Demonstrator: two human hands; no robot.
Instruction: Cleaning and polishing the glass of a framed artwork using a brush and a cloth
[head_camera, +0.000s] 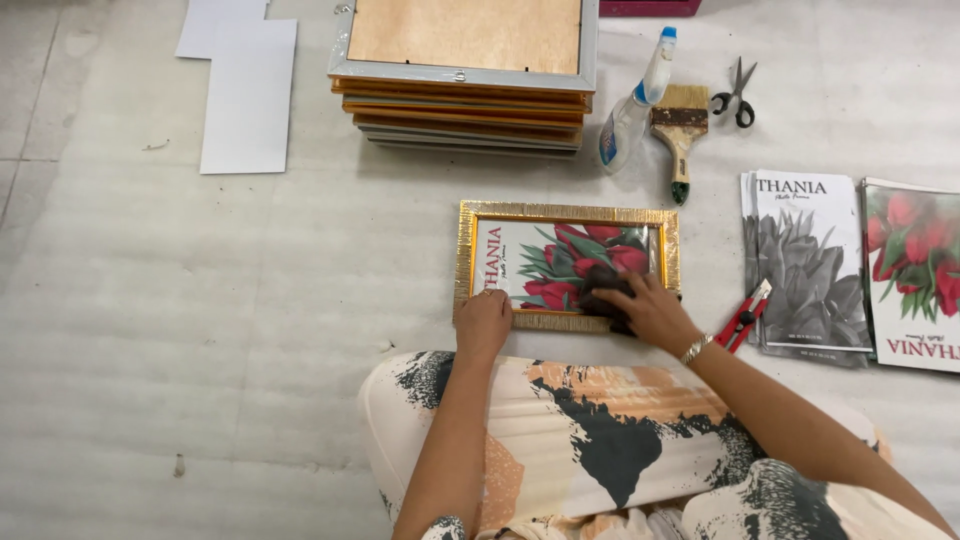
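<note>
Gold picture frame (566, 265) flat on floor, just ahead of knees, flower print already seated inside. Left hand (484, 322) clenched on frame's near-left edge. Right hand (650, 310) grasping dark cloth (603, 297), pressed on glass, near-right corner. Judgement: wiping underway, far side untreated. Right of frame: red cutter (745, 315), print stacks (808, 262). Beyond frame: brush (680, 130), spray bottle (635, 105), stacked frames (465, 95).

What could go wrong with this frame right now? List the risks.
1. The right hand presses a dark cloth on the glass of the gold frame; hard pressure might crack or smear it.
2. The left hand steadies only the bottom edge, so the frame could slide on the smooth floor sheet.
3. The red cutter lies close beside the right wrist; a wide wipe might knock into it.
</note>
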